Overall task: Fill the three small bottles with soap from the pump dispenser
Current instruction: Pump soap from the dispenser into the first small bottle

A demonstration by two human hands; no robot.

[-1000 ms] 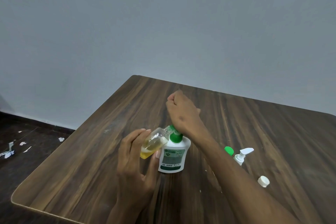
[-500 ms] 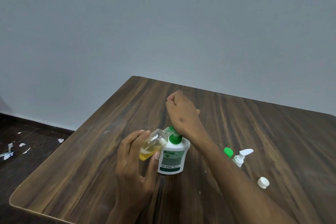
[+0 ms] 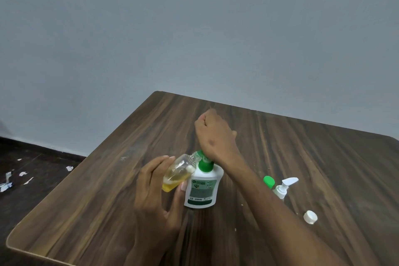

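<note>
Wooden surface [image 3: 103,196], right forearm covering part of it. Right hand [image 3: 216,138] fisted, heel pressing the green pump of the white pump dispenser [image 3: 201,188]; spout mostly hidden. Left hand [image 3: 155,198] grips a tilted clear small bottle [image 3: 177,171], part-filled yellow, mouth at the spout. Two more bottles [image 3: 280,188] behind the arm, half hidden. White cap [image 3: 310,217] lies apart. Little changed since earlier.

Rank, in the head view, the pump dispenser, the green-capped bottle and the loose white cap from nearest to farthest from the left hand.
1. Pump dispenser, right beside the left hand.
2. Green-capped bottle, beyond the right forearm.
3. Loose white cap, far right.
</note>
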